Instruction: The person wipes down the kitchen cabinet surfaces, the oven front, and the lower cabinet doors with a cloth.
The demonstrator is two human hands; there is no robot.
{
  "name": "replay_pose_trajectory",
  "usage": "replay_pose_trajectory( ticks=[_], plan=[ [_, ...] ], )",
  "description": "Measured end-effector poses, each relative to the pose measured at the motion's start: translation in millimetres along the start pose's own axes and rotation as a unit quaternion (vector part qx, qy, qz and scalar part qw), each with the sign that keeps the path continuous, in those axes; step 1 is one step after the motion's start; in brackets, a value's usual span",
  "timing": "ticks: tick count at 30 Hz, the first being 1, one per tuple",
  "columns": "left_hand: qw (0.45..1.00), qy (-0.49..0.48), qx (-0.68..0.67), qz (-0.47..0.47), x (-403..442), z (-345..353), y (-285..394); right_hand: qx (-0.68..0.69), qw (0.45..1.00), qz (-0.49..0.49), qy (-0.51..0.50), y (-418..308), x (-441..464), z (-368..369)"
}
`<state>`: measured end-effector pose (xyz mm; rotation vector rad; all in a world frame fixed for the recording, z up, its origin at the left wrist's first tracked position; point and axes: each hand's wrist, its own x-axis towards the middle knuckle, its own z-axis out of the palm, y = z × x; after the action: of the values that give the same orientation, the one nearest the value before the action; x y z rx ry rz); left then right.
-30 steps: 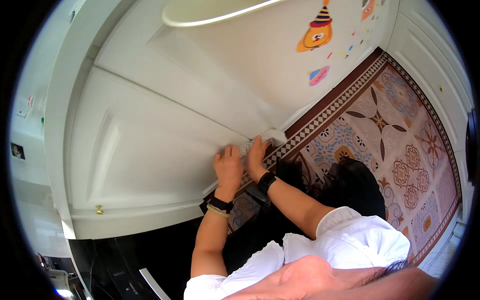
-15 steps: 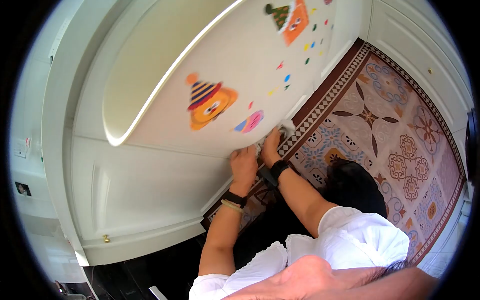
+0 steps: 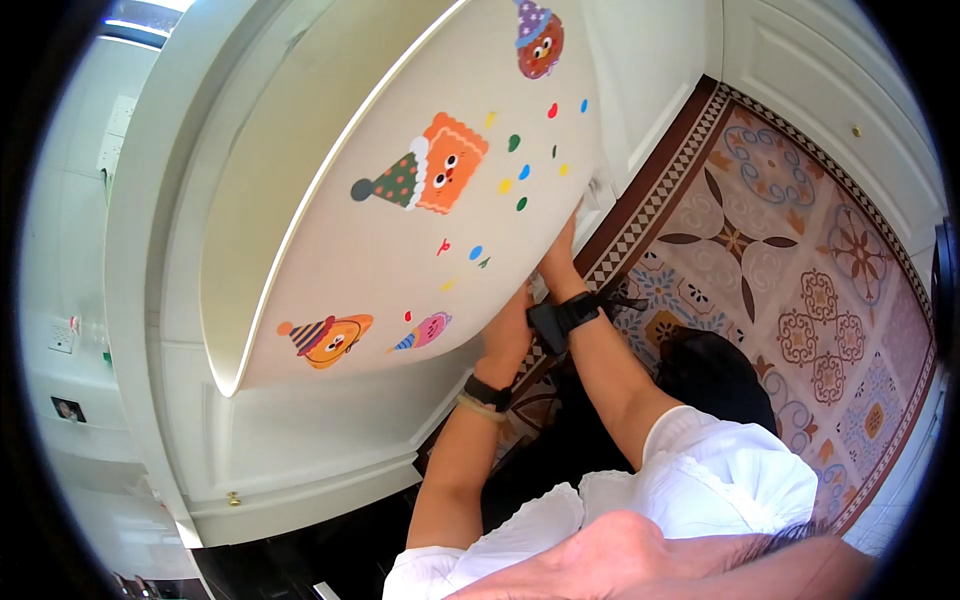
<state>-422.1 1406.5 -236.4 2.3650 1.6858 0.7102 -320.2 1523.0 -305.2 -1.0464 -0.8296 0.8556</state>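
A large white curved sheet [image 3: 380,310], printed with cartoon party-hat figures and coloured dots, bulges across the view in front of the white cabinets. My left hand [image 3: 508,325] is low beside the sheet's lower right edge, its fingers mostly covered by it. Just beyond it, my right hand [image 3: 562,252] reaches up along the same edge, fingertips also out of sight. A small crumpled pale thing [image 3: 540,290] shows between my hands, too little of it visible to name. A black wristwatch [image 3: 565,315] is on my right wrist; a dark band [image 3: 487,392] is on my left.
White cabinet doors [image 3: 320,440] with small brass knobs stand at the left, and another cabinet [image 3: 830,90] at the upper right. Patterned floor tiles [image 3: 740,240] with a dark border lie at the right. A wall socket [image 3: 62,335] is at the far left.
The printed sheet has shifted down and left in view, showing another cartoon figure and covering more of my hands. Both hands have moved slightly right; my right hand reaches further up.
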Motion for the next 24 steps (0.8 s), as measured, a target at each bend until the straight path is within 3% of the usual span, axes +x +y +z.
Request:
replay_pose_trajectory(
  ticks=[2, 3, 5, 8, 10, 12, 14, 16, 19, 20, 24],
  plan=[
    [0.990, 0.068, 0.074, 0.096, -4, -17, 2, 0.062, 0.997, 0.002, -0.047, -49, -12, 9],
    [0.991, 0.072, 0.069, 0.087, -5, -24, 2, 0.151, 0.986, 0.052, -0.044, -72, -19, 17],
    [0.992, 0.084, 0.059, 0.067, -10, -35, 2, 0.217, 0.974, 0.025, -0.057, -76, -21, 26],
    [0.993, 0.081, 0.071, 0.047, -12, -43, 1, 0.123, 0.976, -0.149, -0.099, -31, -16, 46],
    [0.994, 0.073, 0.058, 0.060, -20, -47, -2, 0.029, 0.973, -0.193, -0.127, -16, -22, 53],
    [0.993, 0.074, 0.070, 0.067, -32, -53, -6, 0.035, 0.971, -0.174, -0.159, -39, -51, 48],
    [0.988, 0.082, 0.113, 0.072, -50, -63, -13, -0.026, 0.960, -0.220, -0.174, -50, -82, 53],
    [0.989, 0.032, 0.140, 0.042, -78, -75, -27, -0.153, 0.918, -0.326, -0.167, -47, -109, 69],
    [0.987, 0.013, 0.161, 0.022, -120, -86, -55, -0.029, 0.959, -0.167, -0.227, -98, -148, 80],
    [0.986, 0.016, 0.166, 0.021, -127, -95, -57, -0.075, 0.946, -0.262, -0.173, -100, -160, 88],
    [0.987, 0.061, 0.151, 0.010, -147, -133, -50, -0.115, 0.893, -0.391, -0.194, -120, -173, 114]
  ],
)
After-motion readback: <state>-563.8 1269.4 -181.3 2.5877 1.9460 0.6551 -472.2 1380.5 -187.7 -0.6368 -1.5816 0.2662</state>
